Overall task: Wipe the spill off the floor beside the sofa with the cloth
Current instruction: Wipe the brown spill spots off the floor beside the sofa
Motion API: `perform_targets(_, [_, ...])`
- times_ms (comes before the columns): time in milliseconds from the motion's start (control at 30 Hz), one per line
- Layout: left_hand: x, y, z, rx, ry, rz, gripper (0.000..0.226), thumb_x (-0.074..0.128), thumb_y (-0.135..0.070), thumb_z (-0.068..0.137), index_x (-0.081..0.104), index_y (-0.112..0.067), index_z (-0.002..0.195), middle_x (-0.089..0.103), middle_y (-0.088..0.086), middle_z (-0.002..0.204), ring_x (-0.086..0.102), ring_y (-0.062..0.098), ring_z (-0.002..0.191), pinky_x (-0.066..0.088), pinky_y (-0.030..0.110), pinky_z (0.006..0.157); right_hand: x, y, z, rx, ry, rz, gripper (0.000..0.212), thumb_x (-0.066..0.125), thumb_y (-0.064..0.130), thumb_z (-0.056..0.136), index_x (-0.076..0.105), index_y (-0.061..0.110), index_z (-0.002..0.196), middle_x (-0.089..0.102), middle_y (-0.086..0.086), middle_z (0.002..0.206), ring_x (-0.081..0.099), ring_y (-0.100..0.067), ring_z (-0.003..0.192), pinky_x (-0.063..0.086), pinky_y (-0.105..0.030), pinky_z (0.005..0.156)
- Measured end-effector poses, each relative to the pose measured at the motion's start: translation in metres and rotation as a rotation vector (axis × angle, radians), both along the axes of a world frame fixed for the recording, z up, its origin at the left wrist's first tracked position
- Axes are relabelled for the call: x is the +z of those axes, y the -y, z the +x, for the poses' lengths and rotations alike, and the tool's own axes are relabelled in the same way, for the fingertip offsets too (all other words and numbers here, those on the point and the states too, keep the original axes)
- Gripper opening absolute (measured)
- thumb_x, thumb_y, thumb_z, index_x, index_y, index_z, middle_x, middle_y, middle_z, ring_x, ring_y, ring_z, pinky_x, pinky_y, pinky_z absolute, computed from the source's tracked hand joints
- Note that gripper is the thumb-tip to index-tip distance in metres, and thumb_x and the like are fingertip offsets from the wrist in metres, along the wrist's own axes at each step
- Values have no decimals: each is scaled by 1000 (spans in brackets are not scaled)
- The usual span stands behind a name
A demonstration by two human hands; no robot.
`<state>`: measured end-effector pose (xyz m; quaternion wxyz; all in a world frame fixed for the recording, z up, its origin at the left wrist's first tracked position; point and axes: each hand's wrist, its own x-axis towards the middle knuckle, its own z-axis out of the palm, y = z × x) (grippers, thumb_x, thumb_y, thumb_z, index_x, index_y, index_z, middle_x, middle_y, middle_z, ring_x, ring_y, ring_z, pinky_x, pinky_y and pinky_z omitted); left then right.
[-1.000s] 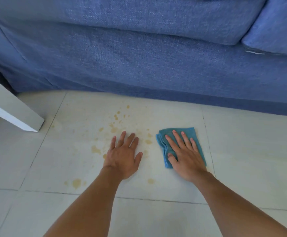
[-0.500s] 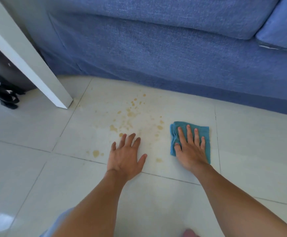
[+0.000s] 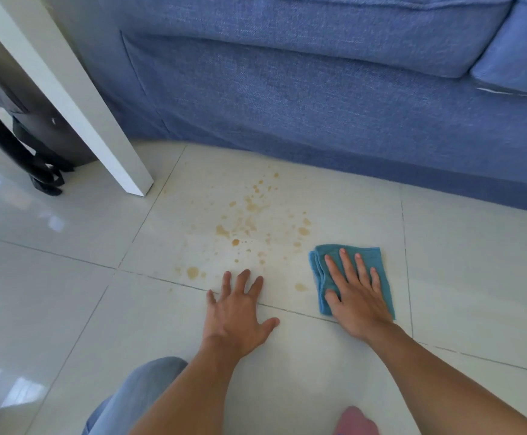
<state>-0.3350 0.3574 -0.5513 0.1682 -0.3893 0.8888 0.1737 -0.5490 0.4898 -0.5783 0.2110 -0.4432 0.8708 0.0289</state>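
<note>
Head view: your right hand [image 3: 355, 296], fingers spread, presses the cloth [image 3: 378, 259] flat, now pulled back off the spill [image 3: 249, 227]; left hand [image 3: 235, 312] splayed on floor [image 3: 475, 277]. Stains remain; wiping is unfinished.

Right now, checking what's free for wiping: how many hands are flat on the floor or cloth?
2: left hand on bare tile below the spill; right hand flat on the cloth.

glossy pale tiled floor [image 3: 475, 277], white table leg [image 3: 77, 98]

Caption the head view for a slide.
Right hand presses blue cloth beside brown spill; left hand braces on floor.
</note>
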Motion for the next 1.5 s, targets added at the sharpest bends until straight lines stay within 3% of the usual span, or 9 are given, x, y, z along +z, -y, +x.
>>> perform_targets(100, [2,0,-2,3,0,22,90,46,-72,86,8,-32,157,0,-5,166,-8,31,153,14,62,119,3,13,-4,-71,27,7,71,19,49,96,-16,40,158,-28,8,165,-28,-19,151,-15,-49,123])
perform_targets(200, [0,-5,-2,16,-20,25,89,44,-70,88,4,-30,158,-4,-4,167,-13,33,152,9,64,119,4,30,5,-55,26,-1,68,21,48,102,-17,38,158,-30,4,165,-29,-24,151,-17,-50,122])
perform_targets(333, [-3,-7,2,15,-38,12,89,41,-71,88,2,-31,158,-7,-5,167,-15,33,152,8,63,120,1,3,2,166,14,-19,67,23,56,102,-15,45,156,-28,11,165,-32,-16,150,-18,-44,122])
perform_targets(467, [-7,-9,3,23,-45,0,89,37,-72,89,-3,-32,158,-12,-6,167,-20,31,151,5,62,120,0,11,-4,80,29,-45,72,28,67,98,-8,47,157,-26,13,165,-29,-16,151,-16,-45,123])
perform_targets(900, [-15,-16,4,28,-47,-38,97,30,-81,83,-7,-32,158,-17,-5,166,-26,28,149,0,61,120,-5,46,21,-15,36,-86,80,26,76,93,-6,44,159,-22,7,168,-28,-22,152,-17,-49,122])
perform_targets(1233, [-9,9,12,40,-128,-137,92,25,-81,83,6,-31,158,2,-8,167,-5,23,154,12,50,122,-1,73,7,-108,84,-41,79,26,74,95,-8,43,159,-25,6,167,-25,-24,153,-14,-51,123])
perform_targets(1400, [2,59,35,64,-134,-162,97,30,-85,80,9,-30,158,-1,-8,167,-8,21,154,10,54,122,-1,71,7,-97,88,-36,78,25,73,96,-11,43,158,-27,6,166,-26,-24,152,-14,-51,123])
perform_targets(1500, [4,90,65,178,-77,-129,116,42,-93,68,6,-29,158,-6,-5,167,-10,24,153,11,60,121,-3,70,7,-96,61,-27,77,23,73,96,-12,43,158,-28,6,166,-26,-24,152,-14,-51,123])
